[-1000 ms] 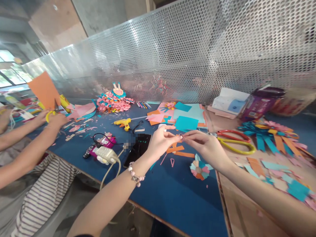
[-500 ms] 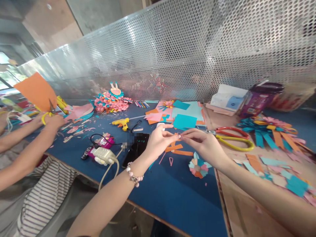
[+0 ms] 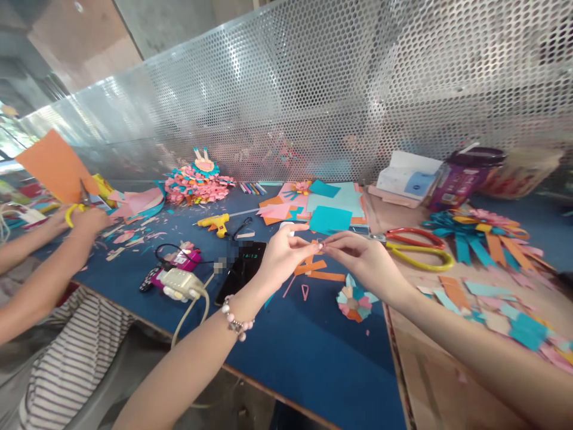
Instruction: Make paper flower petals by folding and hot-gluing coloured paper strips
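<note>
My left hand (image 3: 286,254) and my right hand (image 3: 360,257) meet above the blue tabletop, fingertips pinched together. Whatever lies between them is tiny and mostly covered by the fingers. Beneath the hands are orange paper strips (image 3: 330,276), a thin pink strip (image 3: 289,286) and a small folded pink paper triangle (image 3: 305,292). A round paper flower (image 3: 355,300) in blue, pink and orange rests just below my right hand. Scissors with red and yellow handles (image 3: 421,254) lie to the right of that hand.
A phone (image 3: 242,269), power strip (image 3: 181,282) and yellow glue gun (image 3: 217,224) lie left of my hands. Paper sheets (image 3: 331,220) are behind. At far left a co-worker's hands (image 3: 87,221) cut orange paper (image 3: 54,167). A perforated metal screen (image 3: 268,101) borders the table.
The whole view has shifted slightly, so things sit a little further left. My hands keep the same pinched pose, with fingertips still together.
</note>
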Motion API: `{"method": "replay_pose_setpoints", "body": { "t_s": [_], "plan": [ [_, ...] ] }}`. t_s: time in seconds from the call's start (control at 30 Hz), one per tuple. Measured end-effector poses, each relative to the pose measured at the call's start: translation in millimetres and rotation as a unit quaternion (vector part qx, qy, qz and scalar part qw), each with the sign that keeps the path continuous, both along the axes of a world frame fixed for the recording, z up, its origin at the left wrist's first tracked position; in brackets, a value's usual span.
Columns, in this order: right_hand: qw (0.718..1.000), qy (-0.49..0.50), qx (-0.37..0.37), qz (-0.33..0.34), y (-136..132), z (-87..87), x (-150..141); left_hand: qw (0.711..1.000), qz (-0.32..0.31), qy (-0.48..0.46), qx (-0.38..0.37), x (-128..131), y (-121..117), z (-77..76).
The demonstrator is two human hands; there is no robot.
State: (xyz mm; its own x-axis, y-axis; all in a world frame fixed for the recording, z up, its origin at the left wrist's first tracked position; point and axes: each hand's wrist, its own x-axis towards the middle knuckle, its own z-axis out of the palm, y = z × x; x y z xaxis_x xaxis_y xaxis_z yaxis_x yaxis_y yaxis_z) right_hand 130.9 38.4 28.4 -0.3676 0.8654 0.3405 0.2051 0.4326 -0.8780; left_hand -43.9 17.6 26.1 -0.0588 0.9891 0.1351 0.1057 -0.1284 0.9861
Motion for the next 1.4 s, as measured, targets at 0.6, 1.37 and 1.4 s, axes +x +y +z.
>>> {"method": "replay_pose_setpoints", "body": {
  "t_s": [0.6,1.37,1.4],
  "plan": [
    [0.997,-0.001,-0.056,0.056,10,2.4,7,0.999,-0.017,0.028,-0.005,-1,2,0.5],
    [0.997,-0.016,-0.055,0.044,8,5.1,6,0.999,-0.023,0.042,-0.005,0,2,0.7],
    [0.997,-0.016,-0.055,0.042,8,5.0,6,0.999,-0.023,0.043,-0.004,0,2,0.8]
  ]
}}
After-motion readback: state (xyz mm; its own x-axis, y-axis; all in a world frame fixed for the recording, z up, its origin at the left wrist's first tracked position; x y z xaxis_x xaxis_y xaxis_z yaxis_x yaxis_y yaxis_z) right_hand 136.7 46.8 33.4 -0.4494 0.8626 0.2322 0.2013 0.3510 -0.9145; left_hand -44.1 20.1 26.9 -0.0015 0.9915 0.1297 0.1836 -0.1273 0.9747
